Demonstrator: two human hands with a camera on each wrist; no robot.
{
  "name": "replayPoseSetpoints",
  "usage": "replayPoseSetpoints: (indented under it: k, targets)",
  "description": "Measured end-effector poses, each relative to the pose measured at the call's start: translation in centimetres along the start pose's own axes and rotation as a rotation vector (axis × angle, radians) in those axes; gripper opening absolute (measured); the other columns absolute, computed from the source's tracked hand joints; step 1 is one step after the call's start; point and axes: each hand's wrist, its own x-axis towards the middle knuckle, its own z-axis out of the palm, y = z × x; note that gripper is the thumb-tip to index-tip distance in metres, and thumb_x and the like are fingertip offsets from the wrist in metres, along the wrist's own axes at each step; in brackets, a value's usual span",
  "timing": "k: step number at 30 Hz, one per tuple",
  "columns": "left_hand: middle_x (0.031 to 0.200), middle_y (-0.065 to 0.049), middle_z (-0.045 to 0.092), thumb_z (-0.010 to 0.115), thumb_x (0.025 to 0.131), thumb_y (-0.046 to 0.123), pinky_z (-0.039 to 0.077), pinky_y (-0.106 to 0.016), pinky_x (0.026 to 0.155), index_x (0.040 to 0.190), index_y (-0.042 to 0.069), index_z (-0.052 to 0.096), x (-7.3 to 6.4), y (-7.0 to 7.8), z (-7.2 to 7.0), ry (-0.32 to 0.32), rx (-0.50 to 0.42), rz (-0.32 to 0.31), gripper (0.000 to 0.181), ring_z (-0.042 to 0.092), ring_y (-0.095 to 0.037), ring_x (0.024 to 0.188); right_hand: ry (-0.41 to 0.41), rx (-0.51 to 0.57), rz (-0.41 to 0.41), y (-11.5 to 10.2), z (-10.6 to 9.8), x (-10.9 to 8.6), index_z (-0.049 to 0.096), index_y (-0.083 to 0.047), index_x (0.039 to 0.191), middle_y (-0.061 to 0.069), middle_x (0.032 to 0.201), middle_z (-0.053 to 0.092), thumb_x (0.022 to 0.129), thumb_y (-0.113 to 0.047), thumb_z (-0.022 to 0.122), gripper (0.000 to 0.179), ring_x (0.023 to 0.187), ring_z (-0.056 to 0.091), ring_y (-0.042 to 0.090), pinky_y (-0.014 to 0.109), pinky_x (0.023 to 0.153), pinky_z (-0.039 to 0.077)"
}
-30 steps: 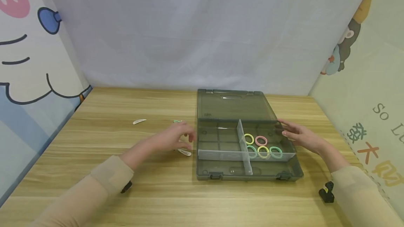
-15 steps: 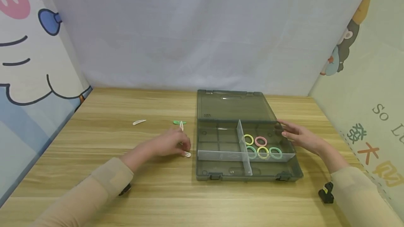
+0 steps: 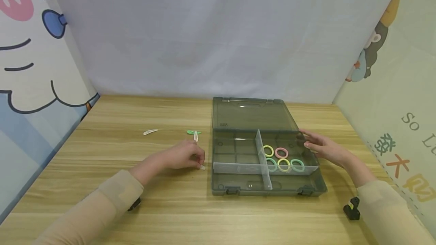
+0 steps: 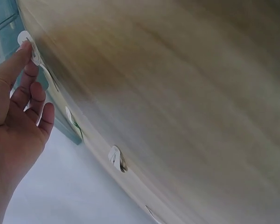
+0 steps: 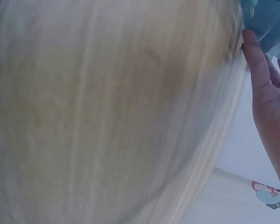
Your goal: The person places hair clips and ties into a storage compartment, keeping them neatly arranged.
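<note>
My left hand (image 3: 184,155) is low over the table, left of the box, with thumb and index finger pinching a white snap hair clip (image 4: 31,46). In the head view only the end of that clip (image 3: 202,167) shows past the fingertips. Behind the hand lie a green hair clip (image 3: 191,132) and a white hair clip (image 3: 195,136), touching or overlapping. Another white hair clip (image 3: 150,132) lies farther left. My right hand (image 3: 327,148) rests its loosely extended fingers against the right side of the grey see-through divided box (image 3: 248,192).
Several yellow, pink and green rings (image 3: 281,152) lie in the box's back right compartment. The box's lid (image 3: 255,114) lies folded back toward the white cloth (image 3: 218,41). Pale dividers (image 3: 238,168) stand up inside the box. Printed cloths flank the wooden table (image 3: 163,214).
My left hand has come down slightly nearer and pinched the white hair clip beside the box. The green and white clips behind it have come into fuller view. My right hand stays put.
</note>
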Motion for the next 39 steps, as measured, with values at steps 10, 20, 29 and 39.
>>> replayPoseSetpoints:
  k: [10, 20, 29, 39]
  targets:
    - [0.071, 0.015, 0.058, 0.071, 0.084, 0.012, 0.037, -0.026, 0.073, 0.077, 0.019, 0.063, 0.4, 0.3, -1.1, 0.019, -0.094, -0.031, 0.012, 0.049, -0.009, 0.072, 0.004, -0.001, -0.002, 0.3, 0.0, 0.2, 0.009, -0.011, 0.152, 0.03, 0.153, 0.006, 0.101, -0.031, 0.043, 0.064, 0.136, 0.012, 0.052, 0.068, 0.097, 0.03]
    - [0.071, 0.013, 0.058, 0.068, 0.087, 0.013, 0.041, -0.024, 0.066, 0.078, 0.018, 0.062, 1.3, 1.1, -3.2, 0.04, -0.093, -0.005, 0.012, 0.047, -0.004, 0.066, 0.002, 0.005, -0.001, 0.4, -0.1, 0.3, 0.009, -0.011, 0.152, 0.03, 0.153, 0.006, 0.102, -0.031, 0.042, 0.064, 0.136, 0.012, 0.052, 0.068, 0.097, 0.029]
    - [0.075, 0.011, 0.059, 0.064, 0.091, 0.017, 0.043, -0.024, 0.065, 0.081, 0.014, 0.063, 2.8, 2.8, -3.9, 0.023, -0.115, -0.02, 0.01, 0.049, -0.009, 0.07, -0.01, 0.003, -0.011, 0.8, -0.1, 0.0, 0.01, -0.012, 0.152, 0.028, 0.154, 0.006, 0.102, -0.03, 0.042, 0.063, 0.137, 0.01, 0.052, 0.069, 0.097, 0.028]
    - [0.078, 0.009, 0.059, 0.062, 0.092, 0.019, 0.045, -0.025, 0.07, 0.084, 0.016, 0.062, 4.8, 5.0, -3.4, 0.029, -0.147, -0.04, 0.009, 0.05, -0.006, 0.07, -0.02, -0.01, -0.014, 1.2, -0.3, -0.4, 0.01, -0.012, 0.152, 0.028, 0.154, 0.007, 0.101, -0.031, 0.043, 0.064, 0.137, 0.01, 0.051, 0.068, 0.098, 0.029]
